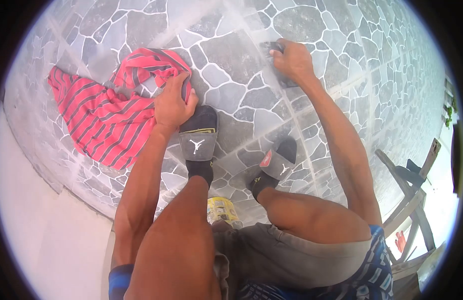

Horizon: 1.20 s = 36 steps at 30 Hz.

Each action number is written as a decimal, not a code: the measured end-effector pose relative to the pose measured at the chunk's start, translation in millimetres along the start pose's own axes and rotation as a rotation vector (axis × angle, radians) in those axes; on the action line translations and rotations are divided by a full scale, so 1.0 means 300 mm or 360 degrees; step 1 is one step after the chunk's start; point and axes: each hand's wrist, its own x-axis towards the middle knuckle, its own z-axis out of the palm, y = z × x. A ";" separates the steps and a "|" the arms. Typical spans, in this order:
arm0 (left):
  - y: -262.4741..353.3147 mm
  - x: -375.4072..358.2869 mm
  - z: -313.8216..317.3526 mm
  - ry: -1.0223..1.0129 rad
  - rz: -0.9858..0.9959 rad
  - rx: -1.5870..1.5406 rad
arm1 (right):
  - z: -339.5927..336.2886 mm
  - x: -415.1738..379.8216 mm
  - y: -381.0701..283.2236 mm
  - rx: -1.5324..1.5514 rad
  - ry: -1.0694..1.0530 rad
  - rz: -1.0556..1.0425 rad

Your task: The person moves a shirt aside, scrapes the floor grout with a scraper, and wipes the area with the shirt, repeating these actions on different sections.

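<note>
At ten o'clock on the stone-pattern floor (231, 55), the left hand (172, 106) gripped the red striped cloth (104, 117); at one o'clock the right hand (291, 60) pressed a dark pad (274, 47) closed-fisted. Scrubbing appeared underway; the next stroke called for steady downward pressure.

I count one red cloth with grey stripes (109, 112), one small dark pad (277, 50) under my right hand, though it is mostly hidden, two grey slide sandals, the left (197, 144) and the right (275, 165), and one yellow tin can (222, 210).
</note>
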 end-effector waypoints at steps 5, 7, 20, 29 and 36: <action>-0.003 -0.006 -0.009 -0.0045 0.0001 0.0013 | -0.035 -0.032 0.084 0.0173 -0.0047 0.0181; 0.004 -0.012 -0.018 -0.0094 -0.0049 -0.0027 | -0.040 -0.094 0.142 0.0183 -0.0015 0.0296; -0.010 -0.004 -0.015 -0.0049 -0.0047 -0.0056 | -0.089 0.175 0.059 0.0184 -0.0016 0.0153; 0.006 0.009 -0.036 -0.0147 -0.0103 -0.0055 | -0.119 0.259 -0.086 0.0074 0.0068 -0.0048; 0.027 0.018 -0.054 -0.0182 -0.0097 -0.0017 | -0.100 0.447 -0.280 0.0030 -0.0006 -0.0192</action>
